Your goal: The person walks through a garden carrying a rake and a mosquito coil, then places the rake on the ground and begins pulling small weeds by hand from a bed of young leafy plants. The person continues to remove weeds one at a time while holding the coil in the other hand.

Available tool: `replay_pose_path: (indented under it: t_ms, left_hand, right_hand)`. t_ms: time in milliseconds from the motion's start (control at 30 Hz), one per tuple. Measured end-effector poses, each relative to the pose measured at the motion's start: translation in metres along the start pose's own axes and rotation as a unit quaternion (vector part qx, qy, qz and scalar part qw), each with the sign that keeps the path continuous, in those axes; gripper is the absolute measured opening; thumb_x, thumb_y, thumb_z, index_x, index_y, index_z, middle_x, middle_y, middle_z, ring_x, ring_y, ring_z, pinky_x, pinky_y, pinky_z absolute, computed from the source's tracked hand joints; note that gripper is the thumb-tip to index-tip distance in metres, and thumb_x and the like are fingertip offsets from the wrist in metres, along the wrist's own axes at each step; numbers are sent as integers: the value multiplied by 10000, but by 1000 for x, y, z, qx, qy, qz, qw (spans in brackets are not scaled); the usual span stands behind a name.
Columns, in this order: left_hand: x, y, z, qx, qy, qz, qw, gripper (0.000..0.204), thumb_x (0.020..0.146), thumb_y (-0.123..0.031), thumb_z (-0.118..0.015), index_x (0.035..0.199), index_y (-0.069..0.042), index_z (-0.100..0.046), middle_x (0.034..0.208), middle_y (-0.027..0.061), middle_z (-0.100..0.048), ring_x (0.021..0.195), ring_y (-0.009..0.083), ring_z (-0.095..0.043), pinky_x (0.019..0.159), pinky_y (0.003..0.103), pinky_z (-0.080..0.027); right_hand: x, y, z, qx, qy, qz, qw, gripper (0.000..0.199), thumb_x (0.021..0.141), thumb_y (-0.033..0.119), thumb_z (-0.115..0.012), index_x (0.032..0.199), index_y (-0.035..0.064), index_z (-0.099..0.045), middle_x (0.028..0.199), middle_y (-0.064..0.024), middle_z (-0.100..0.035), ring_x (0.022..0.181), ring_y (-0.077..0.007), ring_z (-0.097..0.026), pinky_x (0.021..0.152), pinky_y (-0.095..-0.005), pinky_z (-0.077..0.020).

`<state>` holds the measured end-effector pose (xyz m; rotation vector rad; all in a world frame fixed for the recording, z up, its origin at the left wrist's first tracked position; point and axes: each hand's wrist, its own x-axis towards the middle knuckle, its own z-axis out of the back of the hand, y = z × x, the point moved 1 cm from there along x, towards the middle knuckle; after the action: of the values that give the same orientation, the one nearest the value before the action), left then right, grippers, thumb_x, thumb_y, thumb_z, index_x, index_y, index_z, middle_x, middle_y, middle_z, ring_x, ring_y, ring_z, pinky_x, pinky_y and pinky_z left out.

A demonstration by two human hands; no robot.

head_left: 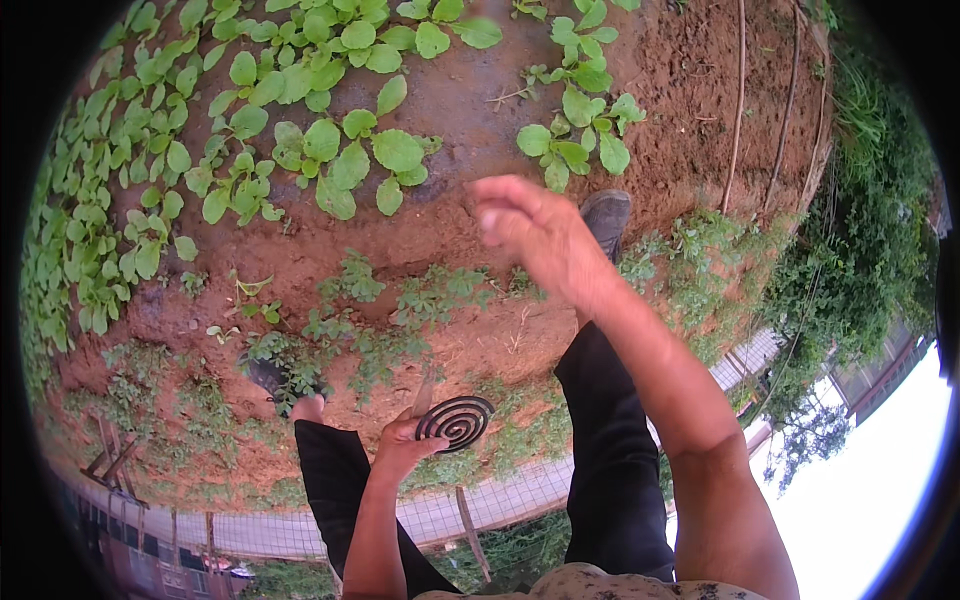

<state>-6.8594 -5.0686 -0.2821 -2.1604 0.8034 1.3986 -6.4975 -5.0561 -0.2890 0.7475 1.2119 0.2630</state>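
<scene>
My left hand (400, 445) holds a dark spiral coil (455, 421) flat by its edge, low in the view above my left leg. My right hand (525, 228) is raised in front of me over the red soil, blurred, its fingers bent together with nothing visible in them. Both legs wear black trousers. My right shoe (606, 215) rests on the soil behind the right hand. My left shoe (268, 377) stands among small weeds.
A bed of broad-leafed green plants (330, 160) covers the soil ahead and to the left. Low weeds (400, 300) grow near my feet. A wire mesh fence (520, 490) runs below. Thin sticks (740, 100) lie at the right, by dense greenery (860, 230).
</scene>
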Motion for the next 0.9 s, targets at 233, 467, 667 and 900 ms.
replay_pose_path:
  t_ms: [233, 467, 667, 900]
  left_hand:
    - [-3, 8, 5, -13, 0, -16, 1000, 165, 678, 1, -785, 820, -19, -702, 879, 11, -592, 863, 113, -553, 733, 246, -458]
    - [-4, 0, 5, -13, -1, -26, 1000, 165, 677, 12, -783, 816, -16, -700, 956, 30, -599, 854, 112, -572, 734, 244, -471]
    - [-6, -4, 4, 1, -4, -41, 999, 165, 684, 12, -784, 824, -2, -699, 982, 38, -590, 848, 120, -593, 729, 244, -486]
    - [-6, -8, 2, 9, 2, -72, 997, 167, 686, 17, -776, 834, -10, -704, 987, 39, -582, 847, 113, -585, 732, 246, -482]
  right_hand:
    - [14, -32, 8, 48, -30, -36, 998, 195, 909, 149, -540, 1011, 13, -636, 825, -48, -643, 756, -128, -603, 751, -289, -493]
    - [20, -120, 47, -115, -249, -24, 961, 89, 859, 80, -620, 915, 27, -665, 736, 1, -609, 708, -68, -539, 688, -237, -463]
    - [23, -103, 21, -156, -142, -76, 975, 87, 853, 105, -626, 895, 35, -656, 728, -50, -611, 679, -125, -548, 675, -267, -465]
    - [37, -102, 1, -166, -160, 21, 973, 129, 851, 76, -613, 967, 38, -655, 871, -111, -655, 849, -204, -628, 804, -306, -491]
